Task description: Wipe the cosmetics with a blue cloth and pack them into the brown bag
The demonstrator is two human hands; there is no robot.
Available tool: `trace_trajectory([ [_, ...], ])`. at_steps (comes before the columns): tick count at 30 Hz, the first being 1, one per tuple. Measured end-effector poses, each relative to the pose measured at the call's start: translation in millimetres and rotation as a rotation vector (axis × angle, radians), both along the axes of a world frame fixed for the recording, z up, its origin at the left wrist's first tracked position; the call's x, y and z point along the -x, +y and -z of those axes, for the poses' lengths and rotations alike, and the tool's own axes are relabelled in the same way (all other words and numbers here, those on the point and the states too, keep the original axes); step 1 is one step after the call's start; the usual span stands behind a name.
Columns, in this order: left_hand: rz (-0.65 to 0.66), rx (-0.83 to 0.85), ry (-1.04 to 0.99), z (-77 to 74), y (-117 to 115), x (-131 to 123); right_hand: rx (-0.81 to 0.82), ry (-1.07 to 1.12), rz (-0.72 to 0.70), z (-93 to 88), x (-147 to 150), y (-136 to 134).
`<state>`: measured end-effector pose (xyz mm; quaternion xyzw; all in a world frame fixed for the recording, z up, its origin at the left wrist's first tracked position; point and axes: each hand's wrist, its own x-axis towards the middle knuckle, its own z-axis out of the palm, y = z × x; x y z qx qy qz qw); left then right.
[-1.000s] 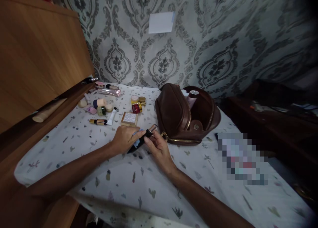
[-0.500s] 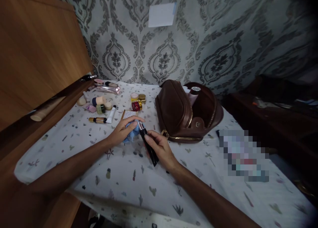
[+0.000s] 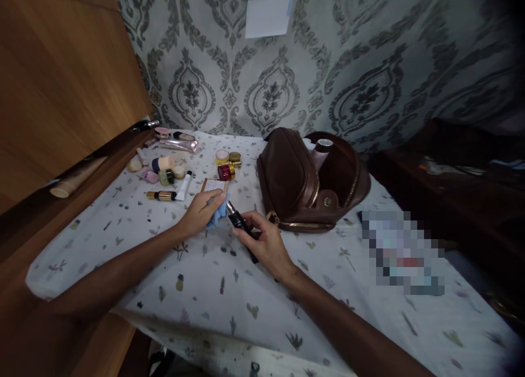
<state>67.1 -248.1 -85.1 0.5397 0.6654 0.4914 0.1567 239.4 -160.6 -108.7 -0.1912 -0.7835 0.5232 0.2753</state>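
Note:
My right hand (image 3: 266, 243) is closed around a slim black cosmetic bottle (image 3: 237, 219) with a narrow silvery top. The bottle is tilted, its top pointing up and left toward my other hand. In my left hand (image 3: 199, 210) a crumpled blue cloth (image 3: 220, 214) is gripped, just beside the silvery top and apart from it. Behind the cloth lies a small box with a glittery face (image 3: 214, 185), partly covered by my left fingers. To the right of my hands stands an open brown toiletry bag (image 3: 287, 180) with a pale capped bottle (image 3: 322, 154) inside.
Several jars and tubes lie at the left back, among them a green jar (image 3: 167, 177), a white tube (image 3: 184, 185) and a black-and-gold tube (image 3: 162, 195). A red jar (image 3: 225, 172) sits behind the glittery box. A blurred-out item (image 3: 400, 254) lies at the right.
My left hand and the cloth have drawn back from the bottle's silvery top, which now shows bare. My right hand has shifted its hold higher up the bottle.

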Motion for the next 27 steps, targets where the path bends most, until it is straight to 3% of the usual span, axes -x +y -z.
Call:
trace_trajectory([
  [6, -0.028, -0.111, -0.031, 4.2, 2.3, 2.2, 0.022, 0.033, -0.015, 2.5, 0.9, 0.9],
  [11, 0.02, -0.081, -0.106, 4.2, 1.5, 4.6, 0.033, 0.023, -0.051, -1.6, 0.5, 1.5],
  [19, 0.231, 0.004, -0.25, -3.0, -3.5, 7.0, 0.256, -0.018, -0.143, -1.4, -1.6, 5.3],
  [27, 0.117, 0.002, -0.255, 2.9, 1.6, 6.4, 0.235, 0.005, -0.152, 4.5, 2.0, 7.5],
])
